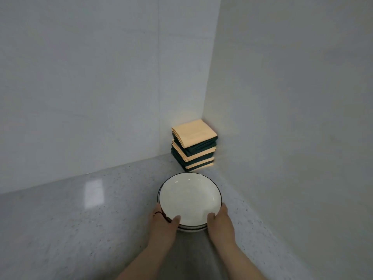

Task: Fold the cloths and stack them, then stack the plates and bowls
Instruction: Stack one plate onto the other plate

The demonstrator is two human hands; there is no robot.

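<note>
White glazed dishes sit nearest me, and my left hand [163, 221] and right hand [219, 221] each clasp the near side of the dish stack [189, 197]. My thumbs lie over the top rim and my fingers [223, 209] curl round the sides, so neither hand is spread open. The stack sits low over the grey speckled bench [80, 219], close to the right wall [292, 118]; whether it touches the bench I cannot tell. To do this step well, I judge I should hold the stack level with even pressure from both sides, set it flat, and only then loosen my grip, so that nothing slides or chips. At the near edge I count three dark-lined rims, so at least three dishes are nested, and there may be more hidden. Farther back, tucked into the corner, stands the cloth stack [194, 146], well apart from the dishes. It shows four orange bands and four dark green ones, neatly squared; whether each band is a separate cloth I cannot tell.
</note>
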